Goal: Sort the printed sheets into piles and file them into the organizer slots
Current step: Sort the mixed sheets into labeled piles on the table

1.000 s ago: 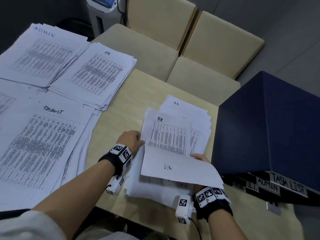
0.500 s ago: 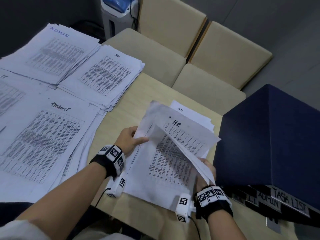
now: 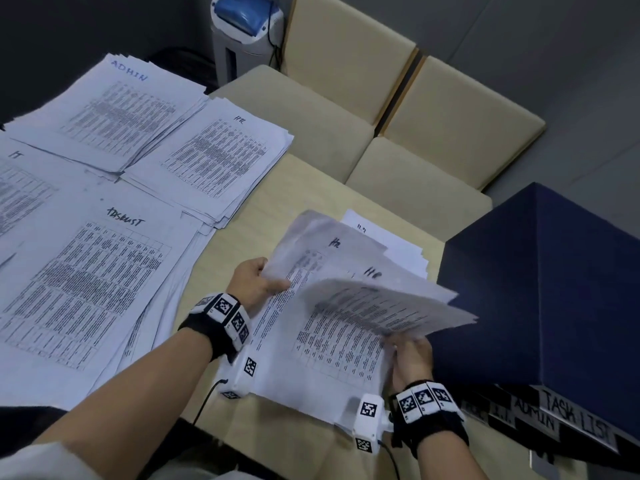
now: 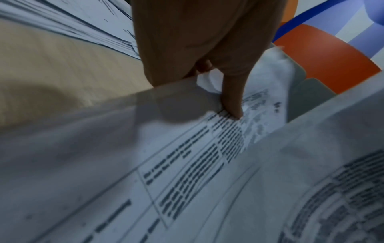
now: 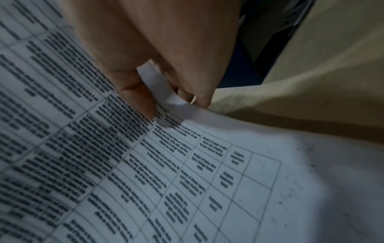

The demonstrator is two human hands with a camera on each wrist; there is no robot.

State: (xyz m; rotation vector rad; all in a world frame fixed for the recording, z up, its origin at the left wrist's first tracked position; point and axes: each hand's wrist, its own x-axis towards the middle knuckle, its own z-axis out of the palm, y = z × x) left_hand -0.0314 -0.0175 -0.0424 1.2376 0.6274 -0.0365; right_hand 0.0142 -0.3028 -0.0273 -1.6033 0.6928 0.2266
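Both hands hold a bundle of printed sheets marked HR [image 3: 332, 337] tilted above the table's near edge. My left hand [image 3: 258, 284] grips the bundle's left edge, thumb on top [image 4: 232, 105]. My right hand [image 3: 412, 355] pinches the lower right corner of the top sheets [image 3: 388, 306] and holds them peeled up, thumb [image 5: 137, 97] on the print. The dark blue organizer [image 3: 554, 289] stands on the right, touching the lifted sheets' edge; its slot labels [image 3: 540, 417] read I.T., ADMIN, TASK LIST. Sorted piles lie to the left: ADMIN [image 3: 114, 109], HR [image 3: 214, 157], TASKLIST [image 3: 86, 282], IT [image 3: 20, 188].
A small pile of sheets [image 3: 391, 240] lies on the wooden table [image 3: 277, 188] behind the held bundle. Beige chairs [image 3: 346, 98] stand beyond the table's far edge, with a white and blue machine [image 3: 242, 26] on the floor behind them.
Both hands have lifted the HR bundle off the table and tilted it. The right hand has peeled the top sheets up and over toward the organizer.
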